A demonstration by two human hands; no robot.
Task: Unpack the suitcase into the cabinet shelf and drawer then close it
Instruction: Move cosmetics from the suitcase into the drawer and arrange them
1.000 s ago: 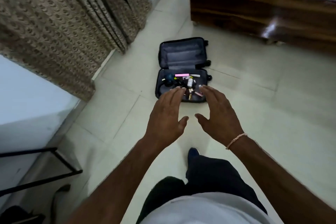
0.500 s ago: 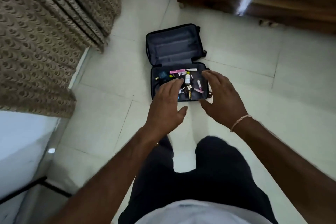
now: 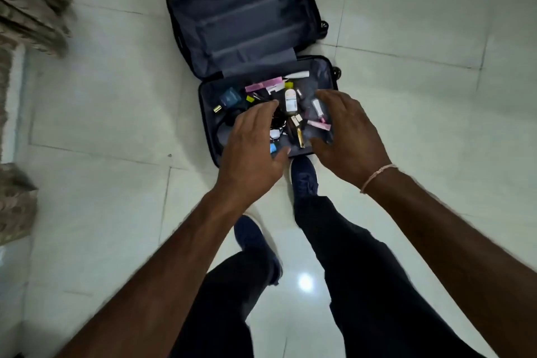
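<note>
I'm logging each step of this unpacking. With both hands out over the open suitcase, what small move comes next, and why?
Probably lower both hands and grasp some items: left hand and right hand hover open and empty above the small items piled in the suitcase.

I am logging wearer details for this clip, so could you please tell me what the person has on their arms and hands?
Both forearms are bare, with no sleeves reaching into view. The left hand wears nothing: no ring, watch or glove shows. The right hand is likewise ungloved, but a thin pale pink thread bracelet circles its wrist.
</note>
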